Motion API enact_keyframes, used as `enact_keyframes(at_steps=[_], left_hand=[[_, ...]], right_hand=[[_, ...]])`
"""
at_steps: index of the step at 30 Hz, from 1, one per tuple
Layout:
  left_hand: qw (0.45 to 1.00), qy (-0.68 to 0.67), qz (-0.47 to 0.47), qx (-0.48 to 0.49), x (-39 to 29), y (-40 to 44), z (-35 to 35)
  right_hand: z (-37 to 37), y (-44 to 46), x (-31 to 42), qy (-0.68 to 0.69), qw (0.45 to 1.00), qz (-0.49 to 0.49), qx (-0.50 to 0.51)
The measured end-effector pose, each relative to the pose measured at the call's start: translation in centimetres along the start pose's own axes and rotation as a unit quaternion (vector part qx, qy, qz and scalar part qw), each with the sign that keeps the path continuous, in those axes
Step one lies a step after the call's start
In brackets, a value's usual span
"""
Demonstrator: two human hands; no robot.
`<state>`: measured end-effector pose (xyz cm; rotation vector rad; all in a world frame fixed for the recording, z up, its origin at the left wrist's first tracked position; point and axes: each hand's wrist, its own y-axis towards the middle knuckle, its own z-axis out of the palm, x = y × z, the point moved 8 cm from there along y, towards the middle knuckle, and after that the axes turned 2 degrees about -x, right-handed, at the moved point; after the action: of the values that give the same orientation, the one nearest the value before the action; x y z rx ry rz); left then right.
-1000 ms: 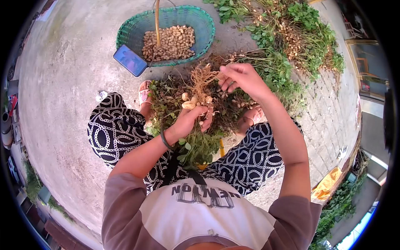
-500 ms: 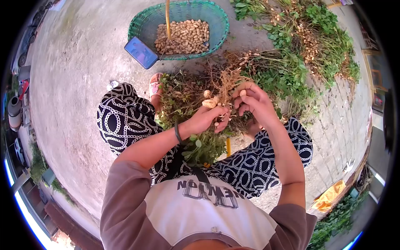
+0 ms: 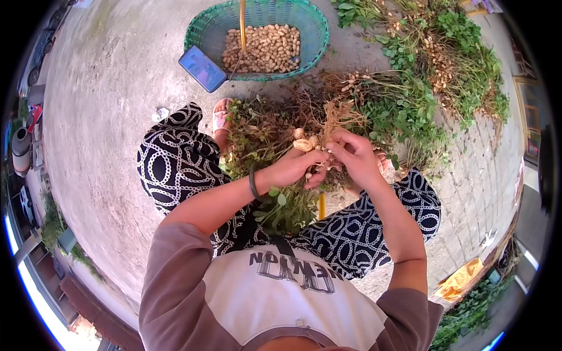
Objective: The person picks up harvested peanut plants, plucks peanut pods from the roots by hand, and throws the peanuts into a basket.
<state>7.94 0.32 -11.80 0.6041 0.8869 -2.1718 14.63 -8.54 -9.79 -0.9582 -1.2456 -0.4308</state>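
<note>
My left hand (image 3: 302, 167), on the wrist with a dark bracelet, is closed around a peanut plant (image 3: 295, 207) near its roots. Leaves hang below this hand, between my knees, and the stringy brown roots (image 3: 339, 117) stick up above it. Pale peanuts (image 3: 302, 144) cluster just over my left thumb. Right beside it, my right hand (image 3: 354, 153) has its fingers closed at the root side of the plant. What those fingertips grip, if anything, is hidden.
A green woven basket (image 3: 319, 50) with many picked peanuts (image 3: 272, 50) stands ahead; a phone (image 3: 202, 69) leans at its near-left rim. Heaped peanut plants (image 3: 410, 99) lie to the right and ahead. A yellow bag (image 3: 459, 281) lies on the concrete at lower right.
My right hand has moved left and down, from holding a peanut apart from the plant to touching the roots beside my left hand. That peanut is no longer visible in its fingers.
</note>
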Motion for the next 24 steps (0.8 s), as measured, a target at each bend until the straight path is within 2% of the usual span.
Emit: enact_keyframes(at_steps=[3,4,5,6,8,10,11,13,15,17,19,22,24], left_hand=[[0.999,0.052,0.002,-0.004,0.0,-0.2,0.2],[0.998,0.07,0.0,0.002,0.2,-0.2,0.5],[1.0,0.02,0.004,0.001,0.1,-0.1,0.7],[0.998,0.05,0.018,-0.039,0.2,0.2,-0.2],[0.985,0.108,0.054,-0.124,0.2,0.9,-2.3],[0.954,0.223,0.053,-0.191,-0.2,1.0,-3.6],[0.928,0.302,0.053,-0.21,-0.2,1.1,-4.1],[0.88,0.406,0.032,-0.245,0.4,1.2,-4.9],[0.84,0.474,0.062,-0.258,0.7,1.4,-5.2],[0.81,0.517,0.088,-0.261,0.1,1.0,-4.8],[0.795,0.539,0.112,-0.255,-1.4,0.5,-3.5],[0.781,0.558,0.138,-0.244,-0.9,0.6,-3.4],[0.786,0.56,0.118,-0.236,-1.0,0.7,-3.2]], right_hand=[[-0.7,-0.3,-0.3,-0.048,0.994,-0.024,-0.099],[-1.4,-0.2,-0.6,-0.051,0.992,-0.007,-0.113],[-2.4,0.0,-0.8,-0.054,0.99,0.011,-0.13],[-3.4,0.2,-1.0,-0.058,0.987,0.029,-0.147],[-3.3,0.3,-1.7,0.143,0.983,0.04,-0.109],[-1.9,-0.1,-0.8,0.347,0.934,0.045,-0.07],[-1.8,-0.2,-0.3,0.362,0.929,0.036,-0.076],[-1.9,-0.2,-1.4,0.318,0.946,0.042,-0.04],[-1.5,-0.6,-1.4,0.226,0.972,0.058,-0.016],[-0.4,-0.9,0.8,-0.019,0.998,-0.049,-0.036],[1.1,-1.5,2.2,-0.259,0.958,-0.124,-0.028],[1.8,-1.7,1.5,-0.318,0.931,-0.161,-0.08],[2.3,-1.6,0.9,-0.212,0.961,-0.164,-0.067]])
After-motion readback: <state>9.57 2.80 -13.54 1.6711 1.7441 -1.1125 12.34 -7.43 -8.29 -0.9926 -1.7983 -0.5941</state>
